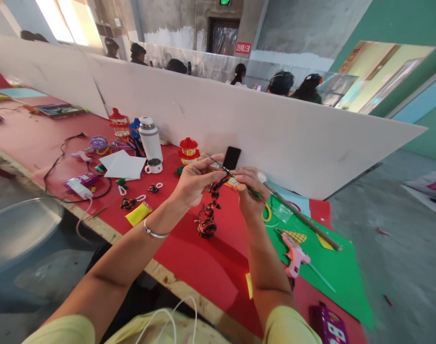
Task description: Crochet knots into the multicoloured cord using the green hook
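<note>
My left hand (196,180) is raised over the red table, fingers pinched on the upper end of a piece of dark, orange-flecked yarn crochet work (214,191). A strand of the yarn runs over its fingertips. My right hand (252,188) is closed around a crochet hook (253,191) with a green handle, its tip meeting the yarn between both hands. The crocheted strip hangs down toward a ball of the same yarn (207,228) on the table. The exact stitch at the hook is too small to make out.
A white thermos (150,138), a cup (154,166) and white paper (123,166) stand or lie to the left. A phone (232,157) leans on the white partition (203,100). A pink glue gun (295,253) rests on the green sheet (342,267) at right, near a stick (304,217).
</note>
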`<state>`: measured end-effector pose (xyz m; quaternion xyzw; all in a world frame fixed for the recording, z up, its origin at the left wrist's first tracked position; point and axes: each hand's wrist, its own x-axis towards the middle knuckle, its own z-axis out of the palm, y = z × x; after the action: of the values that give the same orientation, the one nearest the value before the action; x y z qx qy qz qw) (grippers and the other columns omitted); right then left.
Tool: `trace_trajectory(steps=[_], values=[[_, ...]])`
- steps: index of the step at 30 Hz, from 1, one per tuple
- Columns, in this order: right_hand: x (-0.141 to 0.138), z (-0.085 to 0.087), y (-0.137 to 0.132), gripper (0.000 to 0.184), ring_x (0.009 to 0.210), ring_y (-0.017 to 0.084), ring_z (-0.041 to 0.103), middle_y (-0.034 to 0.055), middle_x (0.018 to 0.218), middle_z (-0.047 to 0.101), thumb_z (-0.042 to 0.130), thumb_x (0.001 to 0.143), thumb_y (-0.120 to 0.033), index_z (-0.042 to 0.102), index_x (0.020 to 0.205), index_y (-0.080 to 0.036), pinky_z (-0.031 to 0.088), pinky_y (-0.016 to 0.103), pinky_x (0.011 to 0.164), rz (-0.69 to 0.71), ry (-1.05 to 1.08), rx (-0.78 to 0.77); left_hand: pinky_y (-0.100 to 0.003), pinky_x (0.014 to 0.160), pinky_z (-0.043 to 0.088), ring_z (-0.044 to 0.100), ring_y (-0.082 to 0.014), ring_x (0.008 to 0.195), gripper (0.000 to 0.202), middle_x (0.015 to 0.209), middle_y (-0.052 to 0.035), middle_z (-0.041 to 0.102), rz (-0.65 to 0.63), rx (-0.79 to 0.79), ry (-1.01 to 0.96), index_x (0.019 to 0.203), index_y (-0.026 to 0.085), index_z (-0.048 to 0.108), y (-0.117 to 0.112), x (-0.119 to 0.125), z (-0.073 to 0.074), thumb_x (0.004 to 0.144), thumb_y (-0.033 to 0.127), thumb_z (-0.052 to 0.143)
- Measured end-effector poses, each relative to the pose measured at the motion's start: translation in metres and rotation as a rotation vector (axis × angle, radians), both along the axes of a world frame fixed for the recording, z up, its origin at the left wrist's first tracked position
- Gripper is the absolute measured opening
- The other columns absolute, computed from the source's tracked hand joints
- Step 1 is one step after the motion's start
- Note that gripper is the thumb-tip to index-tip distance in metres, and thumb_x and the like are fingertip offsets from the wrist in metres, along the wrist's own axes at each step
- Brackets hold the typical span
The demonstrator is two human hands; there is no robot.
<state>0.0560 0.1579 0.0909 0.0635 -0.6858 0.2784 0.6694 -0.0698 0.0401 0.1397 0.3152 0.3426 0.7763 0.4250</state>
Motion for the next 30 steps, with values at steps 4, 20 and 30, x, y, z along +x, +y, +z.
trace_trajectory(steps=[4, 20, 30], values=[[0.007, 0.002, 0.004, 0.019, 0.094, 0.023, 0.077, -0.0027, 0.107, 0.086, 0.077, 0.091, -0.049, 0.080, 0.109, -0.041, 0.058, 0.049, 0.091, -0.058, -0.070, 0.081, -0.016, 0.037, 0.018, 0.038, 0.0000, 0.041, 0.048, 0.064, 0.0029, 0.068, -0.076, -0.053, 0.000, 0.106, 0.022, 0.086, -0.004, -0.005, 0.003, 0.060, 0.016, 0.098], [0.034, 0.014, 0.015, 0.023, 0.106, 0.026, 0.072, -0.0034, 0.106, 0.087, 0.077, 0.088, -0.054, 0.083, 0.107, -0.041, 0.057, 0.050, 0.098, -0.010, -0.318, 0.162, -0.019, 0.055, 0.050, 0.068, -0.0107, 0.064, 0.044, 0.076, -0.0040, 0.075, -0.120, -0.140, 0.174, 0.103, 0.013, 0.085, -0.015, -0.025, 0.011, 0.059, 0.009, 0.091], [0.014, 0.000, 0.015, 0.026, 0.092, 0.024, 0.075, -0.0006, 0.088, 0.086, 0.075, 0.088, -0.061, 0.082, 0.090, -0.036, 0.060, 0.050, 0.091, 0.263, -0.217, -0.084, -0.018, 0.037, 0.016, 0.035, 0.0001, 0.040, 0.041, 0.063, 0.0003, 0.068, -0.262, -0.182, 0.153, 0.101, 0.017, 0.087, -0.013, -0.025, 0.007, 0.060, 0.014, 0.091]])
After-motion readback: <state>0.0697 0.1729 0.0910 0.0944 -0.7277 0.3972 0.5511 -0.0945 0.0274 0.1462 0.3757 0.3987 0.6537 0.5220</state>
